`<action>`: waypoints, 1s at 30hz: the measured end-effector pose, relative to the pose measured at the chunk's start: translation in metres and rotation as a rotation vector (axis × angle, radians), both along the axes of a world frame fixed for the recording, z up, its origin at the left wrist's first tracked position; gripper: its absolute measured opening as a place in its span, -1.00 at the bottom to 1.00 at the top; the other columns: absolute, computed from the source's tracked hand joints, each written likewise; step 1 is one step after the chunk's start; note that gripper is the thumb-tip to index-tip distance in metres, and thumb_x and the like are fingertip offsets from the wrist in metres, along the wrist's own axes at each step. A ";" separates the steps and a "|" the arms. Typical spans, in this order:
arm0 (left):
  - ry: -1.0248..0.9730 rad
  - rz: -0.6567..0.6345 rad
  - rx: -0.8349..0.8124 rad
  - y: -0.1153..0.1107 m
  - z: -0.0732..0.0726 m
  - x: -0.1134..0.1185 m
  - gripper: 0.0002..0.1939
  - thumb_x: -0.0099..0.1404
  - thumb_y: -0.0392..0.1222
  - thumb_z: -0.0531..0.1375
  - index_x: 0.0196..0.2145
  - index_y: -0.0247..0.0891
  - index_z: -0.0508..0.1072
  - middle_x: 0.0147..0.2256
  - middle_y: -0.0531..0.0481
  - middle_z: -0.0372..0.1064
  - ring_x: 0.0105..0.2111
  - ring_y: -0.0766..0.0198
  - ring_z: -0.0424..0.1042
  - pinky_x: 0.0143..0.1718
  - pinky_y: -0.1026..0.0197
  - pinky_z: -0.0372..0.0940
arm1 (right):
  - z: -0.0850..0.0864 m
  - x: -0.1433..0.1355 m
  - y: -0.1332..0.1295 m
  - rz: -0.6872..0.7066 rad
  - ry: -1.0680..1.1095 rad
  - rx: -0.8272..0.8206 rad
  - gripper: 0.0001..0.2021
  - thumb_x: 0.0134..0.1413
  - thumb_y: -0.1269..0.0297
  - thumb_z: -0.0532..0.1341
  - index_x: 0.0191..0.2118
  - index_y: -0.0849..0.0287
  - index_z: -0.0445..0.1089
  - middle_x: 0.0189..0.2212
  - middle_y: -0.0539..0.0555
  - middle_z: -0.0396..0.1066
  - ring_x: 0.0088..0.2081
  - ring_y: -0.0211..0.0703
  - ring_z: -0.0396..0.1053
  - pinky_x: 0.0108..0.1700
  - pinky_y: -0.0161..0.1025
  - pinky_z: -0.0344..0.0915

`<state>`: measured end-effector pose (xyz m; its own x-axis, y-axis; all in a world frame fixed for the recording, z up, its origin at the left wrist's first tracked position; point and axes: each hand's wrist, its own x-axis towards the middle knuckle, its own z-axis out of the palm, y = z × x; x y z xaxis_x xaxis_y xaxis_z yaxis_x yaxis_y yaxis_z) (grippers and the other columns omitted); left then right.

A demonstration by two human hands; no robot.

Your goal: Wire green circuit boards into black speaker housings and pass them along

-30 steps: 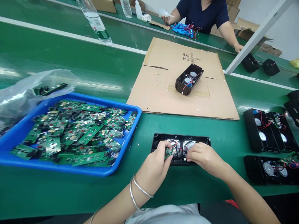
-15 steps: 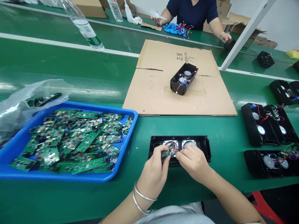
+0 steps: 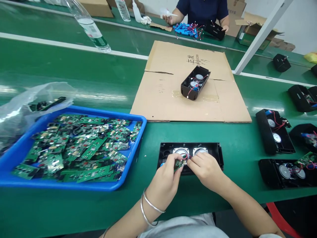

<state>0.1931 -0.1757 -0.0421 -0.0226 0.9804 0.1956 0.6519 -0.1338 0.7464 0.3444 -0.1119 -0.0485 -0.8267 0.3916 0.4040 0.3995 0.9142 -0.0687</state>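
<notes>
Above the black case, the left hand pinches a circuit board, the right hand bunches close beside, its grip hidden; a tug could strain the wires.

Green bench before you, glossy, pale light streaks at left and right. White strip crosses it on far side from you; white post rises slanted at right. Whitish wall at back, cardboard boxes near it.
</notes>
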 end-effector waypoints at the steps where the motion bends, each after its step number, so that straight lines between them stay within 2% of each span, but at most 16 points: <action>1: 0.010 -0.005 -0.004 0.000 0.000 0.001 -0.79 0.23 -0.40 -0.07 -0.19 -0.22 0.19 -0.33 -0.10 0.46 -0.37 0.17 0.51 -0.43 0.20 0.39 | 0.000 -0.001 -0.001 0.007 -0.003 0.014 -0.64 0.23 0.53 -0.09 -0.49 0.28 0.35 -0.59 0.05 0.22 -0.50 -0.19 0.06 -0.47 -0.25 -0.07; 8: 0.071 -0.029 0.004 -0.002 -0.004 0.006 -0.72 0.25 -0.44 -0.14 -0.16 -0.26 0.23 -0.27 -0.17 0.45 -0.31 0.16 0.50 -0.36 0.16 0.39 | -0.014 -0.014 -0.012 -0.130 0.096 0.105 -0.63 0.20 0.56 -0.06 -0.57 0.25 0.31 -0.65 0.03 0.18 -0.54 -0.20 0.04 -0.46 -0.23 -0.05; 12: 0.021 0.035 -0.004 -0.001 -0.004 0.007 -0.75 0.26 -0.43 -0.15 -0.17 -0.25 0.20 -0.31 -0.15 0.45 -0.35 0.17 0.51 -0.40 0.17 0.39 | -0.020 -0.016 -0.015 -0.193 0.159 0.083 -0.69 0.21 0.52 -0.01 -0.52 0.24 0.32 -0.65 0.01 0.20 -0.55 -0.21 0.10 -0.46 -0.23 0.00; 16: -0.080 0.019 -0.049 0.002 -0.003 0.003 -0.78 0.24 -0.42 -0.12 -0.23 -0.22 0.20 -0.34 -0.12 0.45 -0.35 0.17 0.50 -0.40 0.17 0.38 | -0.019 -0.011 -0.012 -0.173 0.253 -0.057 -0.77 0.25 0.43 0.01 -0.41 0.25 0.31 -0.62 0.02 0.29 -0.56 -0.23 0.17 -0.46 -0.26 0.09; 19: -0.126 -0.017 -0.057 0.002 -0.003 0.000 -0.79 0.23 -0.42 -0.11 -0.26 -0.21 0.21 -0.36 -0.10 0.44 -0.36 0.17 0.49 -0.39 0.17 0.38 | -0.014 -0.006 -0.007 -0.170 0.279 -0.196 -0.80 0.29 0.31 -0.02 -0.20 0.30 0.28 -0.60 0.00 0.34 -0.55 -0.24 0.24 -0.46 -0.28 0.17; 21: -0.153 -0.024 -0.059 0.002 -0.003 -0.001 -0.79 0.23 -0.42 -0.11 -0.27 -0.21 0.22 -0.37 -0.09 0.44 -0.37 0.18 0.49 -0.38 0.17 0.37 | -0.011 -0.004 -0.004 -0.143 0.242 -0.217 -0.77 0.30 0.28 -0.04 -0.11 0.31 0.26 -0.56 0.02 0.39 -0.53 -0.23 0.30 -0.44 -0.28 0.20; 24: -0.170 -0.016 -0.059 0.001 -0.004 -0.001 -0.79 0.25 -0.41 -0.11 -0.26 -0.21 0.22 -0.35 -0.09 0.44 -0.36 0.19 0.49 -0.38 0.18 0.37 | -0.011 -0.005 -0.002 -0.100 0.194 -0.186 -0.76 0.30 0.31 -0.05 -0.15 0.29 0.30 -0.50 0.08 0.43 -0.49 -0.22 0.34 -0.42 -0.28 0.23; 30: -0.102 -0.029 -0.063 0.002 -0.008 0.001 -0.78 0.24 -0.41 -0.12 -0.25 -0.21 0.22 -0.34 -0.11 0.46 -0.36 0.16 0.51 -0.40 0.16 0.38 | -0.012 -0.005 -0.002 -0.129 0.125 -0.200 -0.79 0.27 0.33 0.00 -0.18 0.29 0.33 -0.52 0.08 0.41 -0.51 -0.20 0.33 -0.44 -0.26 0.25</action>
<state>0.1942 -0.1737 -0.0499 -0.0111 0.9912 0.1316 0.5685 -0.1020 0.8164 0.3395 -0.1142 -0.0601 -0.7134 0.5726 0.4040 0.4888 0.8197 -0.2987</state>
